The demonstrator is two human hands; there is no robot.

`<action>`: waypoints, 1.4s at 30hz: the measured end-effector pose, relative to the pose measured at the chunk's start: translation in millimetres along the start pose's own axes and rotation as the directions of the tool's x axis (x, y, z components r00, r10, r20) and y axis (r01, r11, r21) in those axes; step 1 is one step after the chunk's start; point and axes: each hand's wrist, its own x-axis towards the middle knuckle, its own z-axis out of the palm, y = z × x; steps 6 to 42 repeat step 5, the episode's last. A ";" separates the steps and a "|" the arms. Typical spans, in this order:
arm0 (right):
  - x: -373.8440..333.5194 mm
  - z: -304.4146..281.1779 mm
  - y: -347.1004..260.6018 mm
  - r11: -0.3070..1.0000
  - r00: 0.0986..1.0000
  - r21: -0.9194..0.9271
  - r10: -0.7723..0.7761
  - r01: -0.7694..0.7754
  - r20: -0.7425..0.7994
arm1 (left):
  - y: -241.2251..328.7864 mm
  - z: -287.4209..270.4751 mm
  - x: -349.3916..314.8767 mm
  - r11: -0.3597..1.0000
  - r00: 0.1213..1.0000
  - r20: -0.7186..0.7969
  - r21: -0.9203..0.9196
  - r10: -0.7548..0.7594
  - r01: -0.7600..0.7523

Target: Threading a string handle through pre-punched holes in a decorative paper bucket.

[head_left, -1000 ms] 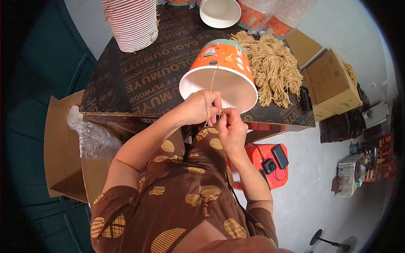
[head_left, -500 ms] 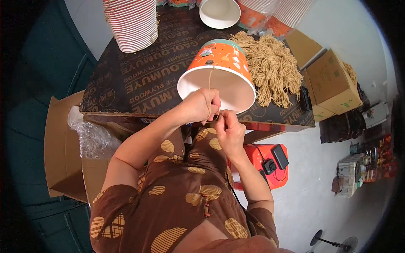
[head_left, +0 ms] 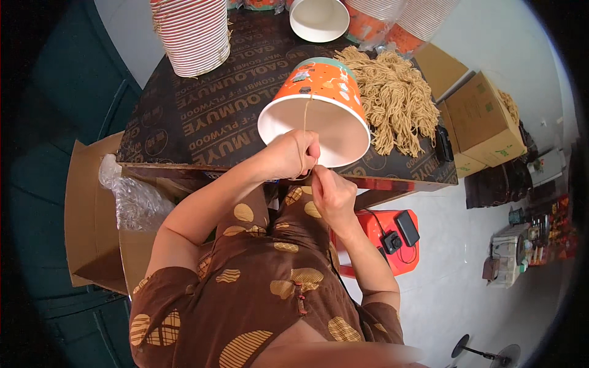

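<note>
An orange paper bucket [head_left: 322, 84] with a white inside lies tipped on the dark table, its open mouth facing me. From its rim a tan cord [head_left: 306, 113] runs down and loops round my left hand [head_left: 289, 153], whose fingers are closed on it in front of the mouth. My right hand [head_left: 334, 193] is pinched close beside the left one, at the cord's lower part. The fingertips of both hands meet, and the bit of cord between them is mostly hidden. Right of the bucket lies a heap of tan cords [head_left: 396, 101].
A tall stack of nested buckets [head_left: 195, 40] stands at the table's [head_left: 202, 132] far left. A white-lined bucket [head_left: 319, 20] and more wrapped stacks sit at the back. A cardboard box [head_left: 92, 239] is at left, a red stool [head_left: 402, 251] with small black devices at right.
My right hand has turned and shifted slightly left, its fingertips now up against the left hand. The left hand and the bucket have hardly moved.
</note>
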 end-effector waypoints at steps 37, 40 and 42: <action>-8.3 1.5 0.6 0.976 0.975 0.004 0.216 -0.216 -0.042 | -13.0 1.3 2.6 0.973 0.988 -0.085 0.206 0.128 -0.108; -8.3 1.5 0.6 0.976 0.975 0.004 0.216 -0.216 -0.042 | -13.0 1.3 2.6 0.973 0.988 -0.085 0.206 0.128 -0.108; -8.3 1.5 0.6 0.976 0.975 0.004 0.216 -0.216 -0.042 | -13.0 1.3 2.6 0.973 0.988 -0.085 0.206 0.128 -0.108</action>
